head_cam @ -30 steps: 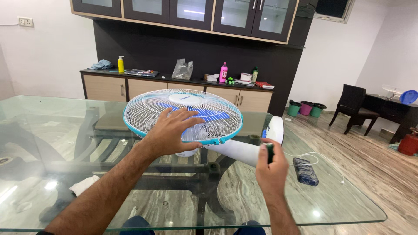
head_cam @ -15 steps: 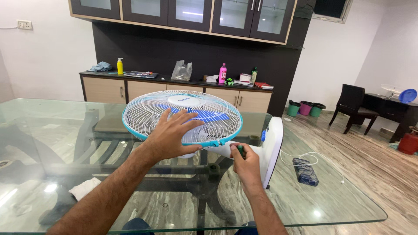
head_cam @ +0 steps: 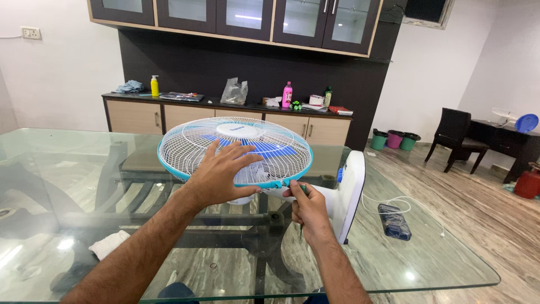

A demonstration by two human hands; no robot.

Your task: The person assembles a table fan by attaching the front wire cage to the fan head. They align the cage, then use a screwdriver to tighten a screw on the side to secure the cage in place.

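White-and-blue table fan with wire grille (head_cam: 236, 149) lies tipped on the glass tabletop (head_cam: 427, 253), white base (head_cam: 349, 194) on edge. Left hand (head_cam: 222, 174) is spread flat on the grille; right hand (head_cam: 304, 205) is closed round a thin green tool at the rim clip. Risk: the tool slips off the clip, or the fan rolls on the glass.

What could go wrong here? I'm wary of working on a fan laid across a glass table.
The fan lies tipped on the glass table, steadied only by the left hand pressing on its grille; it might roll or slide. The right hand works a thin green-handled tool at the grille's rim; a slip could jab the hand or strike the glass. The base stands on edge and could topple.
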